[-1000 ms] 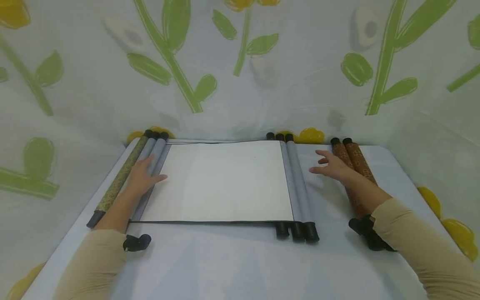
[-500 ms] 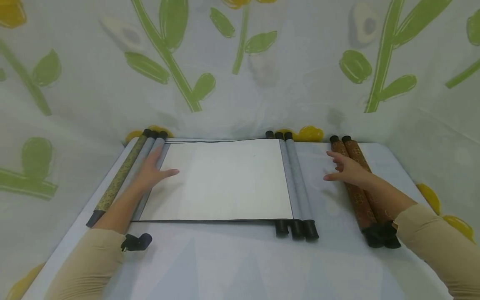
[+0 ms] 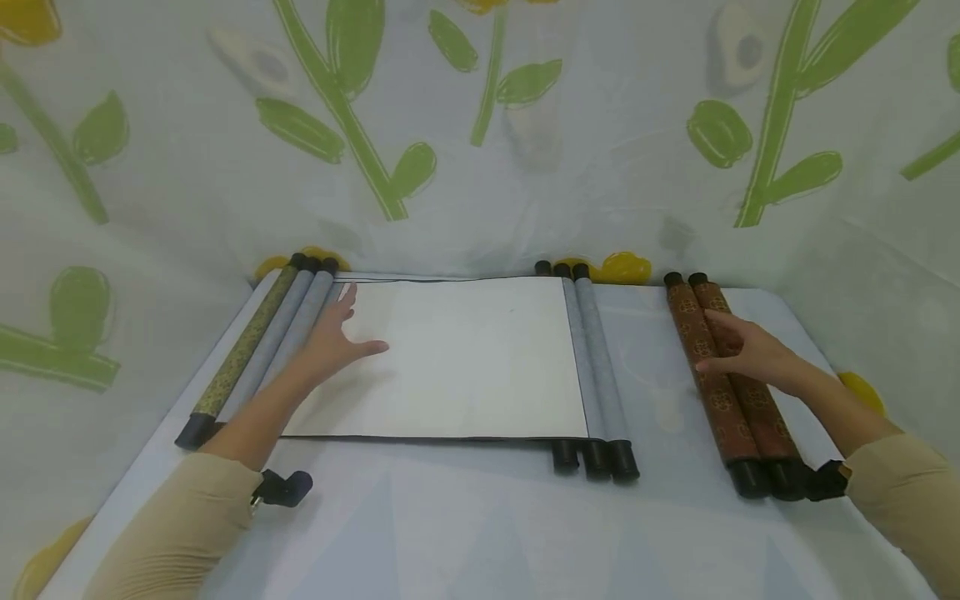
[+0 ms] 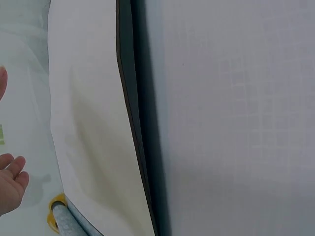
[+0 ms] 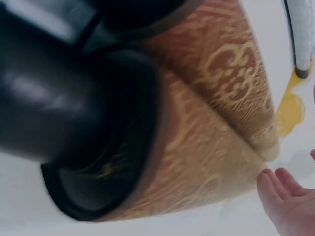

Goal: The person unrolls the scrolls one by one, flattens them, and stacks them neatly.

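My left hand (image 3: 330, 342) hovers with spread fingers over the left end of an unrolled hanging scroll, whose blank white sheet (image 3: 465, 358) faces up. Its shadow falls on the sheet, also visible in the left wrist view. At the right, my right hand (image 3: 757, 358) reaches over two rolled brown patterned scrolls (image 3: 708, 379) with black end caps, thumb and fingers parted. In the right wrist view, the fingertips (image 5: 266, 182) show right at the edge of one brown roll (image 5: 197, 162). Neither hand grips anything.
Left of the sheet lie a gold-patterned roll (image 3: 247, 346) and grey rolls (image 3: 288, 337). More grey rolls (image 3: 600, 358) with black caps border its right side. All rest on a pale table (image 3: 465, 533) before a flower-printed cloth (image 3: 600, 192).
My left hand has moved right, off the grey rolls and over the sheet. My right hand has moved right, from the tablecloth beside the brown scrolls to above them. The scrolls stay put.
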